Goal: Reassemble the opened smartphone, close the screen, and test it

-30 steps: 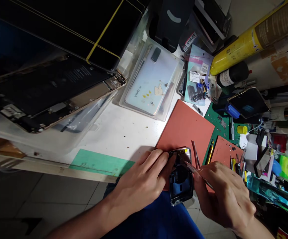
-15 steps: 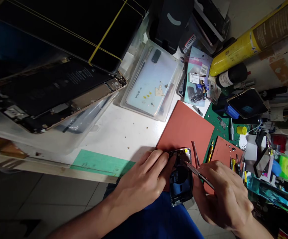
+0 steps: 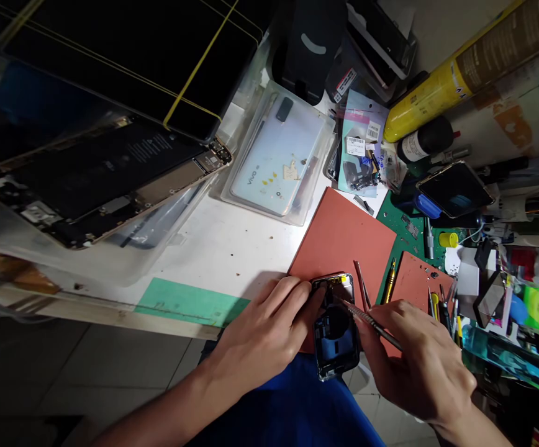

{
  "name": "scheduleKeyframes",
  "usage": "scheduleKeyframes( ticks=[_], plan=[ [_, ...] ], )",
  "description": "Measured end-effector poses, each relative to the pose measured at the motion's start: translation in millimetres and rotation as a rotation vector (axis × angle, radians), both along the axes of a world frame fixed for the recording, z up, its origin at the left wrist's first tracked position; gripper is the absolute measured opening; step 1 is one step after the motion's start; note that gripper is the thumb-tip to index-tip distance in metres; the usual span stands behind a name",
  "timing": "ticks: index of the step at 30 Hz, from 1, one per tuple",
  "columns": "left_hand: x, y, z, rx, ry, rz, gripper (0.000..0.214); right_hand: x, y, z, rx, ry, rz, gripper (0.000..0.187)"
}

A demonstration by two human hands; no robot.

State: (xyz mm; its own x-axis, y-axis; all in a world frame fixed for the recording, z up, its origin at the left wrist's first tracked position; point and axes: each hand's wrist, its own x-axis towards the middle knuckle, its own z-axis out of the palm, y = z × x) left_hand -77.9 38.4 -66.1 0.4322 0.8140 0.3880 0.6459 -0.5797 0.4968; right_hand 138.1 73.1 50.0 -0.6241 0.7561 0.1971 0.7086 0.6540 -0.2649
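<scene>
My left hand (image 3: 267, 326) is closed on the left edge of an opened phone housing (image 3: 337, 347), with the thumb over its upper part. The housing's dark inside faces up, and its lower end juts past the table edge over my lap. My right hand (image 3: 421, 363) pinches a slim metal tool with a ridged handle (image 3: 372, 323); its tip points into the upper part of the housing. Whether the tip touches anything there I cannot tell. Just behind the housing, metal tweezers (image 3: 361, 282) lie on a reddish-brown mat (image 3: 344, 230).
A gold screwdriver (image 3: 391, 279) lies right of the mat. A second reddish mat (image 3: 416, 279) carries small parts. At the left, an opened phone (image 3: 111, 180) and a banded black screen (image 3: 125, 56) rest on plastic trays. A vivo phone (image 3: 274, 155) and yellow can (image 3: 418, 102) stand farther back.
The whole view has shifted slightly. The tool in my right hand lies at a slightly different angle, its tip still at the upper part of the housing. My left hand keeps its hold.
</scene>
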Motion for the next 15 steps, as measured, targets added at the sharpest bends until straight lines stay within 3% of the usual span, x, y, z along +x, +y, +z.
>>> scheduleKeyframes(
  ticks=[3, 8, 12, 15],
  plan=[
    [1, 1, -0.6, 0.019, 0.012, 0.007, 0.04, 12, -8, 8.8, -0.124, 0.058, -0.22, 0.011],
    [1, 1, 2.0, 0.079, -0.041, 0.012, 0.038, 41, -33, -2.9, 0.099, 0.511, -0.553, 0.041],
    [-1, -1, 5.8, 0.16, -0.114, 0.019, 0.034, 50, -41, -16.3, 0.079, 0.744, -0.819, 0.038],
    [0, -3, 9.6, 0.17, -0.095, 0.032, 0.034, 50, -37, -19.4, 0.053, 0.858, -0.882, 0.035]
  ],
)
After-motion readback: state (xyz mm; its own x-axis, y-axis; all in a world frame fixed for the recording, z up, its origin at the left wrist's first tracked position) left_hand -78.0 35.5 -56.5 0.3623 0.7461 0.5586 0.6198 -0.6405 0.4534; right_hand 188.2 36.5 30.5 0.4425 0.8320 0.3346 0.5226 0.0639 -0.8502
